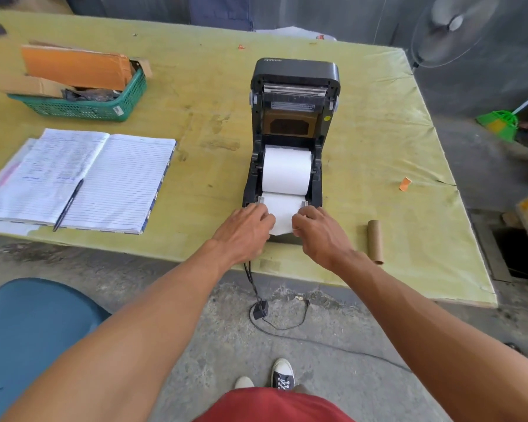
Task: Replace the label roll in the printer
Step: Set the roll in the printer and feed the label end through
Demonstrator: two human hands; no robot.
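Note:
A black label printer point(293, 77) stands on the yellow-green table with its lid raised. A full white label roll point(287, 170) sits in its bay. The roll's loose paper end point(282, 213) runs forward over the printer's front edge between two grey guides. My left hand point(246, 231) pinches the left edge of that paper end. My right hand point(319, 231) pinches its right edge. A bare brown cardboard core point(375, 242) lies on the table to the right of my right hand.
An open lined notebook point(83, 178) with a black pen point(68, 205) lies at the left. A green basket point(86, 105) with cardboard stands behind it. The printer's cable and adapter point(260, 309) hang off the table's front edge point(165, 254). A blue stool point(34, 330) stands at lower left.

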